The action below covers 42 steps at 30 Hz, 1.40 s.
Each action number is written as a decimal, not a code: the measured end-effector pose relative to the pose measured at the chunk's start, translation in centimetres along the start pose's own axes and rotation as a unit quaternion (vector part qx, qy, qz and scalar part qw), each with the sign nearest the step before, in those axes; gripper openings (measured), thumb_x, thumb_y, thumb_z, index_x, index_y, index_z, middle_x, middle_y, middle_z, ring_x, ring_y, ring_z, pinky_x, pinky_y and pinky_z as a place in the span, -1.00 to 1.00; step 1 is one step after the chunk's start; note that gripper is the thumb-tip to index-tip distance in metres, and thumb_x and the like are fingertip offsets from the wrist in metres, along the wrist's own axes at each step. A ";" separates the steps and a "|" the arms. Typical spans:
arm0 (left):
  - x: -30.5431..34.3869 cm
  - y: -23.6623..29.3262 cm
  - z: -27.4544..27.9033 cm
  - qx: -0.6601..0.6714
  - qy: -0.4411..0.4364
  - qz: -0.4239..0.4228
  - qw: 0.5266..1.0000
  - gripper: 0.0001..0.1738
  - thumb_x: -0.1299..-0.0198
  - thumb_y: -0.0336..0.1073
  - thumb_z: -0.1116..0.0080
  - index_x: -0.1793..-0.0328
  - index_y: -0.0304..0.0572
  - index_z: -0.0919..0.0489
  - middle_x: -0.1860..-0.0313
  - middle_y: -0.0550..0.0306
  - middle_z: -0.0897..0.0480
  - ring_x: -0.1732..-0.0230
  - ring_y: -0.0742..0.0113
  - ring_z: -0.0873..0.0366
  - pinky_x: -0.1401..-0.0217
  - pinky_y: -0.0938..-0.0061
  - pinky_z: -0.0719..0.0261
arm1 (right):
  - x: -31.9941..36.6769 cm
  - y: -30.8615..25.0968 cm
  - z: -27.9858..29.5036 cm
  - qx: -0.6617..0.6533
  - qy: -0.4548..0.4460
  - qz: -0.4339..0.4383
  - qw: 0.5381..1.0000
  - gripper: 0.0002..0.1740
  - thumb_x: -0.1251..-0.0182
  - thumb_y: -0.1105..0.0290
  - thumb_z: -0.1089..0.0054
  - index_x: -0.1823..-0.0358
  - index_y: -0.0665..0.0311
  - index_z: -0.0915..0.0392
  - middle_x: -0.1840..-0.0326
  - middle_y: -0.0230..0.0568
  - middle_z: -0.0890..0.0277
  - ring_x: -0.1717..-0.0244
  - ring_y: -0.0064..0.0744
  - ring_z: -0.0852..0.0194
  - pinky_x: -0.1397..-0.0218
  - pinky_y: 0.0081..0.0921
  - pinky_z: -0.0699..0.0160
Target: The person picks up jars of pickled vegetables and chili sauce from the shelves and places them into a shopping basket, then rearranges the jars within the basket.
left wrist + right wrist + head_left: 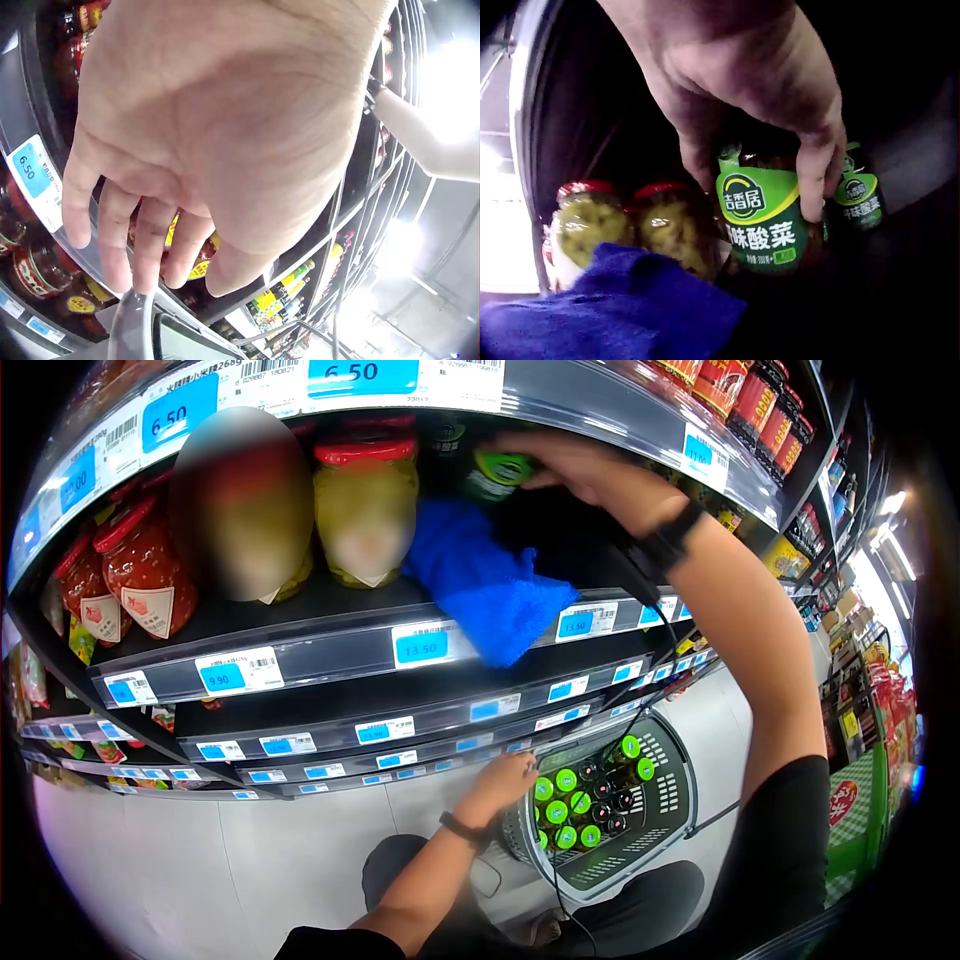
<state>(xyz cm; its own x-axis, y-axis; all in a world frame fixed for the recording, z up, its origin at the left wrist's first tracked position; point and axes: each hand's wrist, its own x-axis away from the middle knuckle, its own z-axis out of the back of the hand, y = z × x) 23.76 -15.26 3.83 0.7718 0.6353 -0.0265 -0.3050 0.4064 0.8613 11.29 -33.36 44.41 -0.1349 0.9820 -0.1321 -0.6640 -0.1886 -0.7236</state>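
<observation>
My right fingers (814, 176) are curling round a suancai jar (757, 217); lifting would mean clearing the blue cloth (630, 307). Whether my left fingers (154, 240) are gripping the basket (655, 810), I can't tell.

This is a shop, a grocery aisle with tiered shelves (350, 618) carrying blue-and-white price labels (422, 647) across the head view. Red-lidded jars (150, 585) stand in its upper left, and a shopping basket (682, 785) of green-lidded jars (565, 777) sits at lower centre
</observation>
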 end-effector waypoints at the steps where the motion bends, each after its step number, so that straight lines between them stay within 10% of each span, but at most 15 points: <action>1: -0.1 0.2 0.1 0.008 -0.006 0.005 1.000 -0.64 -0.29 -0.11 -0.20 -0.08 -0.16 -0.66 0.07 -0.10 -0.71 0.00 -0.14 -0.65 -0.01 0.09 -0.61 | 2.3 -0.1 0.5 -0.049 0.026 -0.006 0.998 -0.40 -0.45 0.17 -0.29 -0.47 0.11 -0.44 -0.35 -0.24 -0.55 -0.32 -0.34 -0.51 -0.26 -0.33 -0.61; 5: -0.4 0.7 0.3 0.015 -0.036 0.023 0.999 -0.63 -0.30 -0.11 -0.21 -0.11 -0.17 -0.66 0.04 -0.12 -0.72 -0.04 -0.13 -0.66 -0.05 0.10 -0.62 | 11.2 0.2 0.8 -0.223 0.181 0.001 0.958 -0.29 -0.23 0.25 -0.54 -0.37 0.27 -0.43 -0.27 -0.10 -0.55 -0.28 -0.24 -0.56 -0.24 -0.14 -0.67; 13: -1.0 -1.3 -1.3 0.020 0.015 -0.013 1.000 -0.68 -0.27 -0.23 -0.21 -0.02 -0.31 -0.68 0.06 -0.22 -0.74 -0.02 -0.14 -0.70 -0.09 0.10 -0.64 | 24.5 6.5 2.5 -0.355 0.218 0.087 0.905 -0.32 -0.44 0.19 -0.29 -0.46 0.36 -0.32 -0.33 -0.04 -0.53 -0.28 -0.13 -0.60 -0.36 -0.02 -0.63; 17: -1.0 -1.1 -1.0 0.050 -0.019 0.026 0.998 -0.67 -0.28 -0.24 -0.19 -0.08 -0.24 -0.66 -0.01 -0.23 -0.73 -0.08 -0.19 -0.68 -0.14 0.12 -0.62 | 32.8 7.6 2.3 -0.029 0.344 -0.029 0.938 -0.30 -0.13 0.27 -0.58 -0.26 0.34 -0.45 -0.01 -0.21 -0.65 0.01 -0.40 -0.68 -0.10 -0.42 -0.69; 20: -1.4 -1.4 -1.2 0.033 -0.022 0.003 0.999 -0.68 -0.26 -0.26 -0.29 -0.06 -0.27 -0.66 0.06 -0.19 -0.73 0.05 -0.10 -0.73 -0.04 0.18 -0.65 | 39.1 14.3 1.5 0.270 0.269 -0.169 0.909 -0.07 0.19 0.14 -0.74 -0.22 0.37 -0.45 0.03 -0.07 -0.66 0.02 -0.21 -0.67 -0.16 -0.36 -0.61; 29: -1.7 -0.2 -0.5 0.019 -0.022 0.010 1.000 -0.70 -0.29 -0.33 -0.29 -0.09 -0.30 -0.66 0.08 -0.10 -0.72 0.25 0.11 -0.70 0.08 0.30 -0.65 | 51.3 36.9 -7.1 0.191 0.093 -0.618 0.757 0.18 0.25 -0.07 -0.76 -0.29 0.53 -0.29 -0.13 0.24 -0.59 -0.20 0.07 -0.62 -0.27 -0.17 -0.62; 42: -1.5 0.5 -1.5 -0.007 -0.009 0.038 0.999 -0.71 -0.28 -0.31 -0.31 -0.09 -0.20 -0.67 0.12 -0.05 -0.65 0.16 0.08 -0.68 0.02 0.26 -0.62 | 54.5 48.7 -14.9 0.214 0.209 -0.639 0.709 0.16 0.29 0.08 -0.82 -0.26 0.64 -0.34 -0.33 0.35 -0.40 -0.33 0.11 -0.49 -0.37 -0.23 -0.59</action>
<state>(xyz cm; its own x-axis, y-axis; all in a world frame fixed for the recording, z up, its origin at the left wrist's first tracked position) 21.60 -14.98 3.56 0.7555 0.6534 0.0476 -0.3713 0.3672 0.8528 -17.42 11.09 -8.13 0.9481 0.2540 0.1912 -0.2223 0.9596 -0.1728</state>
